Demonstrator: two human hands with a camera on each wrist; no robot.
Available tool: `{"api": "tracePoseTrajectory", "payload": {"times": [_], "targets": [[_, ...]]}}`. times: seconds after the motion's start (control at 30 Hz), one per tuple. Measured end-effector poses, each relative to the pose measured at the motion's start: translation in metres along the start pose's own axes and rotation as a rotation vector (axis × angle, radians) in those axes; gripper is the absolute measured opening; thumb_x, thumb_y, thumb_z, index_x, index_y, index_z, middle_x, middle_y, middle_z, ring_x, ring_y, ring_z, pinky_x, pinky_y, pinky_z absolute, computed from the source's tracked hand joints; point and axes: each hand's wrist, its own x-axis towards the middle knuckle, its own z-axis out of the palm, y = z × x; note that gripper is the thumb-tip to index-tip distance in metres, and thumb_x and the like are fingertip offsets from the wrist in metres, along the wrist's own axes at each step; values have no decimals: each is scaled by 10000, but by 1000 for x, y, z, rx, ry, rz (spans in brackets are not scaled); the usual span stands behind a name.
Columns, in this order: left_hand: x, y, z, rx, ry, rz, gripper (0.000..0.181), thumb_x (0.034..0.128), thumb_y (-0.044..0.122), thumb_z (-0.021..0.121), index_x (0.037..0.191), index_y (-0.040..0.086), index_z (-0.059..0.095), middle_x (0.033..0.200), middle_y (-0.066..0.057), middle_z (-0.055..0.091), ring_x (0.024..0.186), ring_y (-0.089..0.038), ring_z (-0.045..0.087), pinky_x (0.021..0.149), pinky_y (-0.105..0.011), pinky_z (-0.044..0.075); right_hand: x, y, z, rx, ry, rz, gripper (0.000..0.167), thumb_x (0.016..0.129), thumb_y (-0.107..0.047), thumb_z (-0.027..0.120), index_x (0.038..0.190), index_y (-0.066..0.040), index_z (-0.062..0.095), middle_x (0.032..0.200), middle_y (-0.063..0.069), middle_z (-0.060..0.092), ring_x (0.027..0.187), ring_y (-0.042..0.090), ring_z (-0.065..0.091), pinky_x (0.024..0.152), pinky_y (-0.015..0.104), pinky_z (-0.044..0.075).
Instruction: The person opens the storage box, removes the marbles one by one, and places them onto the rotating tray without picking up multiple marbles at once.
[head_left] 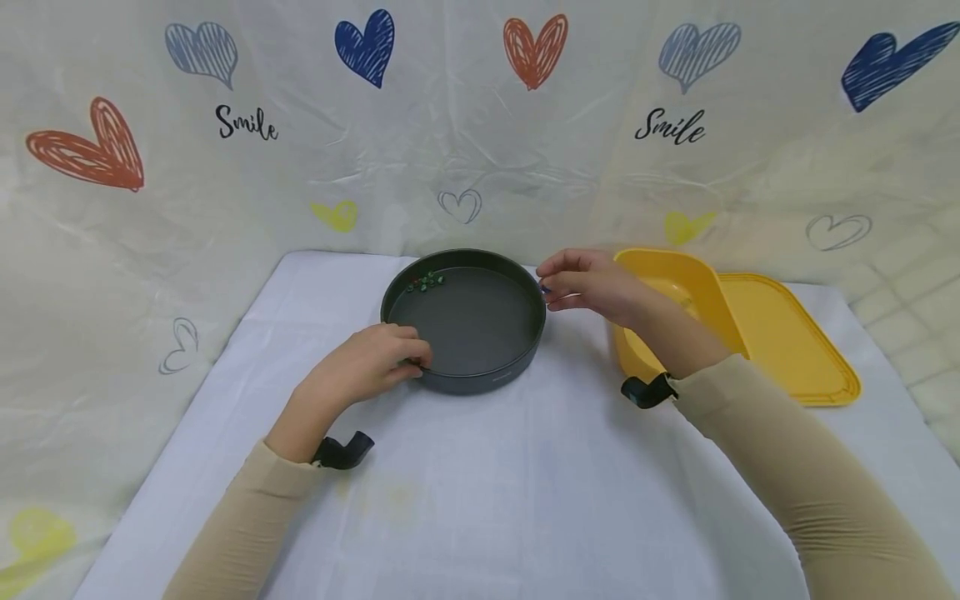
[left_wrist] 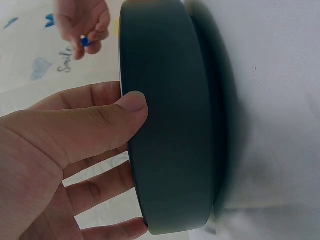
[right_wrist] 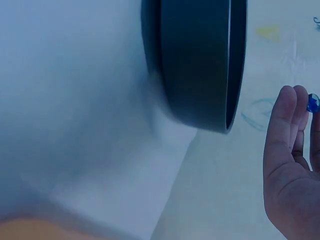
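Note:
A round dark grey pan (head_left: 483, 321) stands on the white cloth. My left hand (head_left: 371, 362) grips its near left rim, and the left wrist view shows the thumb (left_wrist: 134, 102) on the outer wall with the other fingers over the rim. Several small green pieces (head_left: 425, 282) lie in the pan toward its far left side. Beside the pan's right rim, my right hand (head_left: 588, 283) pinches a small shiny blue glass-like bead (right_wrist: 313, 103) between its fingertips. The bead is held up, apart from the pan in the right wrist view.
A yellow plastic container (head_left: 633, 350) stands to the right, partly hidden behind the right forearm; its contents are hard to make out. Its flat yellow lid (head_left: 795, 342) lies next to it. Behind the table hangs a pale sheet (head_left: 480, 125) printed with hearts.

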Motion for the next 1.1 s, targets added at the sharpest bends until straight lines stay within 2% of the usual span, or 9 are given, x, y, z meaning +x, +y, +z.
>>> {"api": "tracePoseTrajectory", "payload": {"times": [0.2,0.4,0.53,0.7,0.83,0.97,1.1], "targets": [[0,-1,1,2,-4,-5,162,848,85,790,893,214,704,877,94,633,812,-112,617,743,-297,518,8,5,17,3,-34,23,278,1007,-98,583,1237,52,540,1072,84,607,924,215,643,895,361,575],[0,-1,2,2,0,-1,167,844,79,792,892,213,704,869,97,629,807,-108,613,740,-295,513,15,10,33,-27,-40,56,234,996,-93,601,1210,-5,569,1132,141,592,966,256,639,905,368,572],[0,-1,3,3,8,8,166,840,75,794,891,206,705,864,95,626,805,-114,615,739,-297,515,23,14,42,-18,-57,61,231,985,-74,610,1204,-9,574,1175,206,580,981,294,635,888,367,578],[0,-2,4,11,14,11,170,838,75,796,884,212,706,856,103,620,796,-107,609,734,-291,514,33,21,52,-13,-87,47,293,969,-44,616,1237,56,551,1087,138,605,908,232,643,854,354,587],[0,-2,3,15,14,9,172,839,76,795,881,217,705,853,105,617,792,-106,607,731,-287,510,39,24,61,-15,-106,35,295,963,-40,615,1227,74,551,1038,101,613,944,301,651,842,360,588],[1,-1,2,17,7,5,168,844,80,792,883,219,706,855,102,621,791,-108,611,732,-282,511,42,24,69,-77,-117,26,289,961,-53,616,1216,74,561,1027,107,624,1004,402,637,839,369,588],[1,-1,2,14,0,0,161,849,81,788,889,216,710,862,96,625,793,-110,610,735,-279,511,45,24,75,-168,-121,28,288,969,-63,606,1219,79,579,1066,185,635,965,385,653,823,364,589]]}}
